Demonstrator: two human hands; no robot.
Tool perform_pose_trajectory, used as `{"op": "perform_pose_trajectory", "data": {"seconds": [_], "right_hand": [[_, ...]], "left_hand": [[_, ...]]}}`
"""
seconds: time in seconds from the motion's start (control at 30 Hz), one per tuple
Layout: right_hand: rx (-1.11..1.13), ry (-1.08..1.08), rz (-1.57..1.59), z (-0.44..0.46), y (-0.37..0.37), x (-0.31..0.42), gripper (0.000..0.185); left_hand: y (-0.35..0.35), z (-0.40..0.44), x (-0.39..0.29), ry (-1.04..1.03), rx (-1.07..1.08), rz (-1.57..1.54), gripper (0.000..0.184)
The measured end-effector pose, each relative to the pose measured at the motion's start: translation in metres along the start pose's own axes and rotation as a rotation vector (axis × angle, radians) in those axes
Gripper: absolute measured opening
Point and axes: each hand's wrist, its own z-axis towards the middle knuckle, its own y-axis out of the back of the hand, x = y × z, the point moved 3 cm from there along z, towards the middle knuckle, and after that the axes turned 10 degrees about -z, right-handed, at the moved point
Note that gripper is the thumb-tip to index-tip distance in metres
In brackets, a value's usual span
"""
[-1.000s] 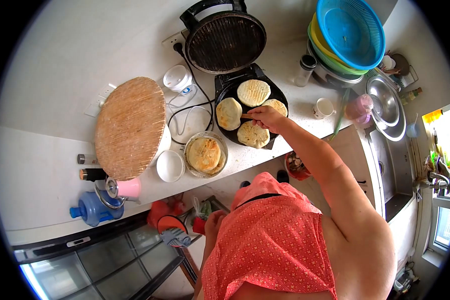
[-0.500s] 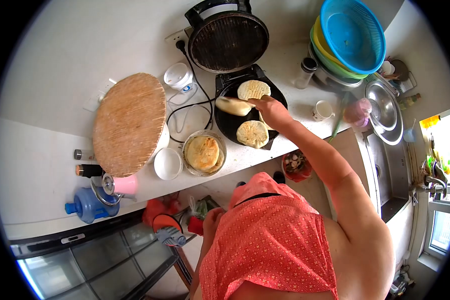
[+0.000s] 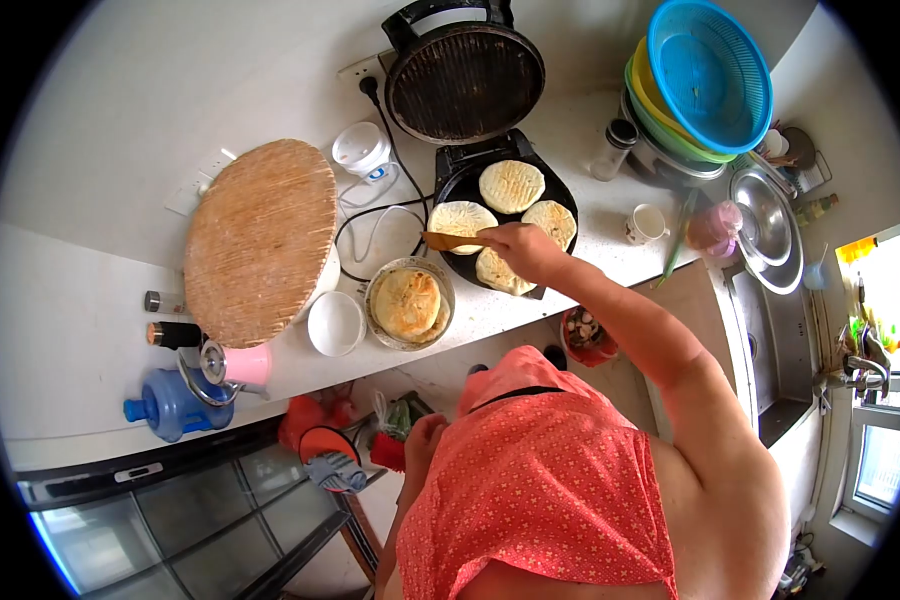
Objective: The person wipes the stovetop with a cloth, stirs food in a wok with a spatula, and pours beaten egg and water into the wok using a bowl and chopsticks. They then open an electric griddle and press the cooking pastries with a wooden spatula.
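Note:
In the black round griddle (image 3: 454,190) lie several flatbreads: one at the top (image 3: 512,187), one at the left (image 3: 462,222), one at the right (image 3: 551,222) and one at the bottom (image 3: 503,272). My right hand (image 3: 523,248) is closed on a wooden spatula (image 3: 452,241), whose blade lies over the lower edge of the left flatbread. Cooked flatbreads (image 3: 408,303) rest in a patterned bowl (image 3: 382,335) beside the griddle. By my waist, my left hand (image 3: 427,437) is curled next to a red cloth-like thing (image 3: 387,452); what it holds, if anything, is hidden.
The griddle's lid (image 3: 465,84) stands raised. A round wooden board (image 3: 260,243), a white bowl (image 3: 336,324) and a white tub (image 3: 361,149) are at the left. At the right are a mug (image 3: 646,224), a glass jar (image 3: 612,151), stacked baskets (image 3: 710,76) and a sink (image 3: 776,345).
The left flatbread was lifted and tilted by the spatula, and now lies flat with its paler side up. The spatula has come out over its lower edge. My left hand has stayed by my waist.

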Motion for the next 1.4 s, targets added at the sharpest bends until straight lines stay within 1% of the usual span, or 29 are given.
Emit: {"op": "perform_pose_trajectory", "data": {"seconds": [0.07, 0.1, 0.13, 0.2, 0.23, 0.3, 0.4, 0.47, 0.6, 0.67, 0.7, 0.73, 0.8, 0.83, 0.93, 0.97, 1.0, 1.07, 1.1, 1.2, 1.23, 1.27, 1.33, 1.4], "right_hand": [[0.011, 0.074, -0.036, 0.004, -0.024, -0.008, 0.024], [0.059, 0.034, -0.203, 0.007, -0.031, -0.014, 0.030], [0.056, 0.034, -0.204, 0.007, -0.033, -0.020, 0.030], [0.076, -0.172, -0.326, 0.010, -0.018, -0.020, 0.025], [0.031, -0.158, -0.339, 0.010, -0.017, -0.024, 0.025], [0.008, -0.157, -0.315, 0.009, -0.017, -0.028, 0.024], [-0.021, -0.154, -0.267, 0.009, -0.012, -0.028, 0.024], [-0.124, -0.138, -0.105, 0.005, 0.002, -0.022, 0.022], [-0.188, -0.156, -0.203, -0.008, 0.046, -0.021, 0.020], [-0.129, -0.257, -0.321, -0.023, 0.058, -0.027, 0.019], [-0.056, -0.308, -0.355, -0.028, 0.060, -0.028, 0.018], [-0.056, -0.311, -0.358, -0.031, 0.060, -0.027, 0.018], [0.012, -0.382, -0.405, -0.037, 0.058, -0.027, 0.017], [0.028, -0.340, -0.424, -0.039, 0.050, -0.034, 0.018], [0.080, -0.334, -0.470, -0.040, 0.033, -0.027, 0.020], [0.117, -0.338, -0.480, -0.042, 0.023, -0.027, 0.021], [0.176, -0.387, -0.425, -0.043, 0.017, -0.021, 0.025], [0.068, -0.244, -0.422, -0.052, 0.004, -0.015, 0.028], [0.037, -0.216, -0.394, -0.054, 0.005, -0.014, 0.031], [0.052, -0.279, -0.428, -0.050, 0.028, -0.012, 0.031], [0.004, -0.294, -0.437, -0.047, 0.037, -0.007, 0.033], [0.004, -0.294, -0.437, -0.045, 0.042, -0.002, 0.033], [-0.007, -0.128, -0.392, -0.037, 0.045, 0.010, 0.033], [0.072, -0.026, -0.357, -0.032, 0.029, 0.012, 0.034]], "left_hand": [[-0.002, -0.001, -0.011, 0.072, 0.003, -0.028, 0.023], [-0.002, -0.002, -0.015, 0.070, 0.004, -0.027, 0.023], [-0.002, -0.002, -0.019, 0.068, -0.005, -0.008, 0.023], [0.000, -0.002, -0.020, 0.065, -0.017, 0.007, 0.023], [0.002, -0.003, -0.018, 0.040, -0.014, -0.006, 0.023], [0.003, -0.006, -0.016, 0.019, -0.014, -0.023, 0.023], [0.005, -0.008, -0.009, 0.032, -0.052, 0.043, 0.023], [0.010, -0.006, 0.014, 0.021, -0.041, 0.011, 0.022], [0.009, -0.007, 0.013, -0.016, -0.040, -0.017, 0.021], [0.006, -0.009, 0.007, 0.024, -0.047, -0.078, 0.021], [0.006, -0.008, 0.011, 0.026, -0.045, -0.079, 0.021], [0.007, -0.005, 0.018, 0.014, -0.042, -0.068, 0.021], [0.009, 0.000, 0.022, 0.003, -0.034, -0.054, 0.021], [0.009, 0.003, 0.025, 0.013, -0.017, -0.056, 0.021], [0.007, 0.009, 0.015, 0.012, 0.011, -0.026, 0.022], [0.006, 0.010, 0.010, 0.001, 0.017, 0.005, 0.022], [0.006, 0.012, 0.005, 0.000, 0.019, 0.008, 0.022], [0.005, 0.013, -0.002, 0.000, 0.018, 0.050, 0.023], [0.005, 0.013, -0.004, 0.000, 0.021, 0.050, 0.023], [0.004, 0.013, -0.008, 0.002, 0.013, 0.060, 0.024], [0.005, 0.013, -0.008, 0.008, 0.015, 0.057, 0.023], [0.005, 0.013, -0.008, 0.014, 0.019, 0.053, 0.023], [0.005, 0.012, -0.003, 0.010, 0.015, 0.054, 0.023], [0.004, 0.014, 0.003, 0.001, 0.014, 0.055, 0.023]]}}
